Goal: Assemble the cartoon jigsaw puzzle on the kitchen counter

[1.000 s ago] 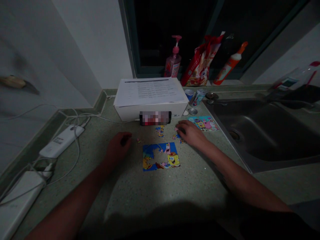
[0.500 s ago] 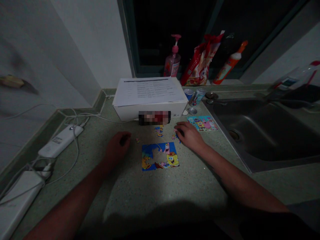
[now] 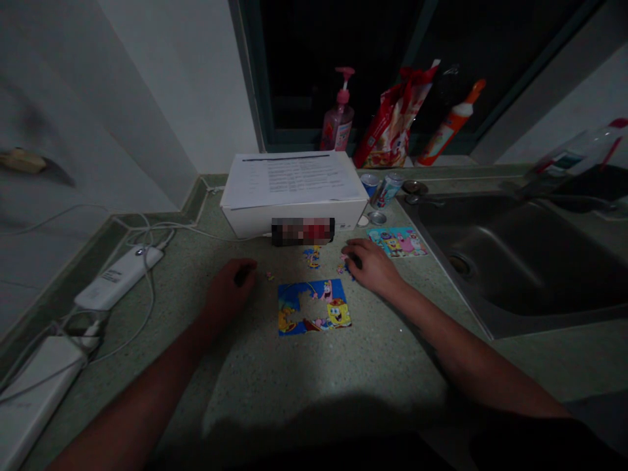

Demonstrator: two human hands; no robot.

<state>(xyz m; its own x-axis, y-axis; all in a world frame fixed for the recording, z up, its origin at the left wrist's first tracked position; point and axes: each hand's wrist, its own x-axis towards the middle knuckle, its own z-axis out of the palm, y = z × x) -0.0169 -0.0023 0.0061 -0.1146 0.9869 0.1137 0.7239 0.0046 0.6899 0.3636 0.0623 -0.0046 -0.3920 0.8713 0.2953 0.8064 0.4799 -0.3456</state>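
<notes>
A partly assembled jigsaw puzzle (image 3: 339,315) with cartoon figures lies flat on the counter, its blue border around a gap in the middle. My left hand (image 3: 231,288) rests to its left, fingers loosely curled, thumb apart, nothing visible in them. Between that hand and the puzzle lies a small loose piece (image 3: 269,276). Above the puzzle is a cluster of loose pieces (image 3: 311,256). My right hand (image 3: 375,267) is at the upper right, fingers bent and apart over a few more puzzle pieces (image 3: 341,268), which it partly covers.
Behind the pieces stands a white box (image 3: 294,219) with a printed sheet on top. A teal cartoon picture (image 3: 398,242) lies beside the sink (image 3: 490,330). A can (image 3: 387,190) stands near the box. White power strips (image 3: 118,278) with cables lie at the left.
</notes>
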